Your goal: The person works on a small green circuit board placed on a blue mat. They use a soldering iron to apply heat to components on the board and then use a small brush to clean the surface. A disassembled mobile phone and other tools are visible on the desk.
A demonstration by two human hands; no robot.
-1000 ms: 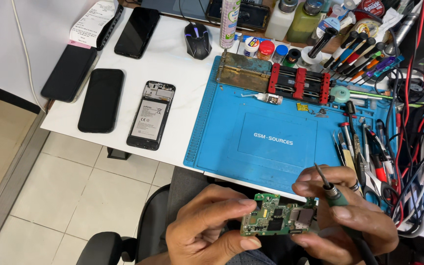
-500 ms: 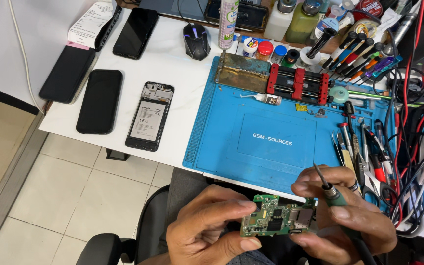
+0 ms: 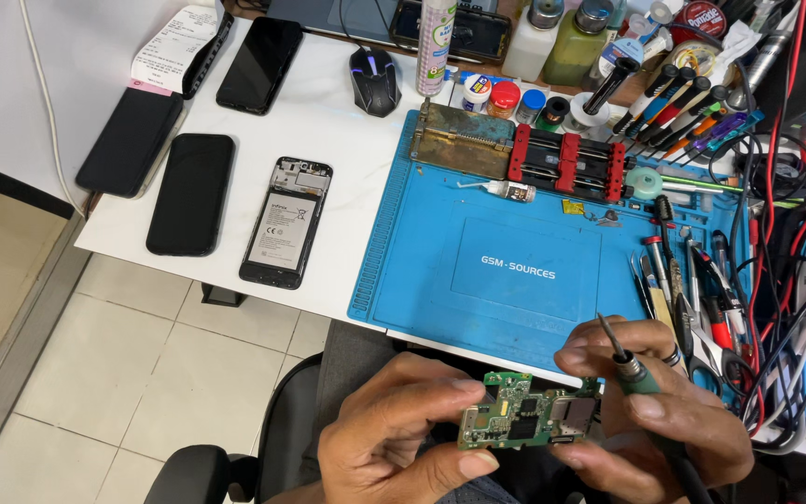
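Landmark: blue repair mat, lying on the white surface.
Circuit board: green board, held in the air just below the mat's near edge, over the person's lap.
Left hand: grip closed on the board's left end, thumb under, fingers over.
Right hand: grip closed on a green-handled tool, fingers also steadying the board's right end.
Opened phone: left of the mat, battery exposed.
Red board clamp: at the mat's far edge.
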